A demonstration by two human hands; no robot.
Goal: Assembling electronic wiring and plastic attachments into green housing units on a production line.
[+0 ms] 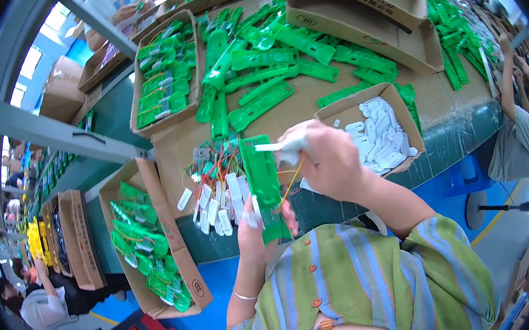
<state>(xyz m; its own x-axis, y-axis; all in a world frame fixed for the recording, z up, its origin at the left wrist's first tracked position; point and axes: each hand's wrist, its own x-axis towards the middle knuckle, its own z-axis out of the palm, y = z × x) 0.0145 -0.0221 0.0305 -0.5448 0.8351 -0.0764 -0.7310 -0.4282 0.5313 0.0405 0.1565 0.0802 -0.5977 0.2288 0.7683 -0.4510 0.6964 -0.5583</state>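
Observation:
My left hand (pixel 251 237) is closed round the lower end of a translucent green plastic housing (pixel 261 175), held upright over the table's near edge. A white covering shows on its thumb. At the housing's upper end, my right hand (pixel 335 161) is closed in a pinch, with white on its fingertips. A slim white piece (pixel 267 147) sticks out from those fingers across the housing. Below the right hand, an orange-yellow wire (pixel 293 180) runs down to the housing. Just left of the housing lies a heap of white plastic pieces (pixel 218 202) with coloured wires and small circuit boards.
A carton of white oval parts (pixel 379 135) stands right of my hands. Loose green housings (pixel 267 56) cover the far cardboard. Cartons of green assemblies stand at left (pixel 147 240) and far left (pixel 166 72). Empty cartons (pixel 365 21) lie at the back. Other people sit nearby.

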